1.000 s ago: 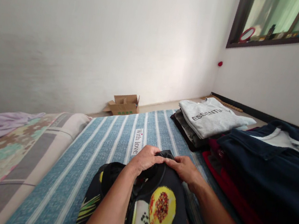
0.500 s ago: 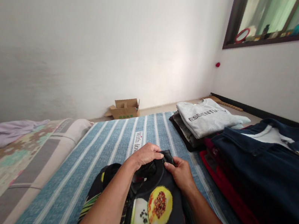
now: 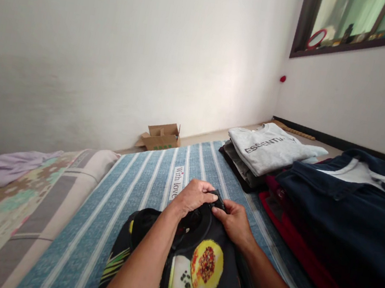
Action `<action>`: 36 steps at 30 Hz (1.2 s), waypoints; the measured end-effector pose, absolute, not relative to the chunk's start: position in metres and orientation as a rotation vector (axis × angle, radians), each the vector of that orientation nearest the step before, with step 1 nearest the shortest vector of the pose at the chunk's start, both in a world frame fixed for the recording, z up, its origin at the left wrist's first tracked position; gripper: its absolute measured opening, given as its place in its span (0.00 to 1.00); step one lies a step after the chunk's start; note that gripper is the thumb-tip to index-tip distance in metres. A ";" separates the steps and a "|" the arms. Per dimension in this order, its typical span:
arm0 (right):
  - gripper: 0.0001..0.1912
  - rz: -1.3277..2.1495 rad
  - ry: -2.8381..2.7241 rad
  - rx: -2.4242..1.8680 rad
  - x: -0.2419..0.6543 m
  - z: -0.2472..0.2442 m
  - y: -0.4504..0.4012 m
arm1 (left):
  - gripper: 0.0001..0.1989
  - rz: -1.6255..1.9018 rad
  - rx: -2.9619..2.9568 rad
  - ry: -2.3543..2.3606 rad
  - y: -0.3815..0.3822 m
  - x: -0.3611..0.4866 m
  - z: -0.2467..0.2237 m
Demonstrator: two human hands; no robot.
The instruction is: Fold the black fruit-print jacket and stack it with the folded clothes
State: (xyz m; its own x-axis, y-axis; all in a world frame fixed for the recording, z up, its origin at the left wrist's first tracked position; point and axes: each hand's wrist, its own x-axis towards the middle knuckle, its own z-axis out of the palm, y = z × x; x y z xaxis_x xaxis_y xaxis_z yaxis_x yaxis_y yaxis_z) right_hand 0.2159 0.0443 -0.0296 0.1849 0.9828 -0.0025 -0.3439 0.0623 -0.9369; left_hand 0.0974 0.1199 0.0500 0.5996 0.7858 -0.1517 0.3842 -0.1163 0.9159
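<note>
A black jacket with a fruit print [image 3: 208, 263] lies on the blue striped bedding in front of me, its collar end pointing away. My left hand [image 3: 195, 197] pinches the dark fabric at the far edge by the collar, thumb on top. Close beside it, my right hand [image 3: 233, 218] grips the same edge on the right, thumb and fingers closed on the cloth. My left forearm crosses over the jacket and hides part of its left side.
Folded clothes with a grey lettered sweatshirt [image 3: 272, 149] on top stand at the back right. Nearer, a pile is topped by a navy garment [image 3: 344, 202]. A cardboard box [image 3: 161, 137] sits beyond the bed; a lilac cloth [image 3: 13, 167] lies on the patterned bedding [image 3: 12, 218] at left.
My left hand has shifted slightly right and up along the collar edge, closer to my right hand, which keeps its hold. The view has tilted a little.
</note>
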 end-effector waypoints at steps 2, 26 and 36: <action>0.12 1.226 -0.836 -1.007 0.217 -0.029 0.044 | 0.10 0.504 1.728 0.964 0.118 0.098 0.048; 0.07 0.691 -1.071 -1.070 0.235 -0.003 0.040 | 0.03 0.630 2.115 0.841 0.102 0.099 0.057; 0.10 0.377 -1.327 -1.253 0.237 0.011 0.032 | 0.04 0.538 2.208 0.843 0.102 0.100 0.055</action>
State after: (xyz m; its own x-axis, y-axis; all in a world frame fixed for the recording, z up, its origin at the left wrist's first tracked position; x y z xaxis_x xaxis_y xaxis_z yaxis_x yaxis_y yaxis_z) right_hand 0.2368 0.0318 0.0112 0.2939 0.8109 0.5061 0.4231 0.3644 -0.8296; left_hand 0.1004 0.1016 0.0545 0.7016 0.7013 0.1259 0.4091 -0.5412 0.7347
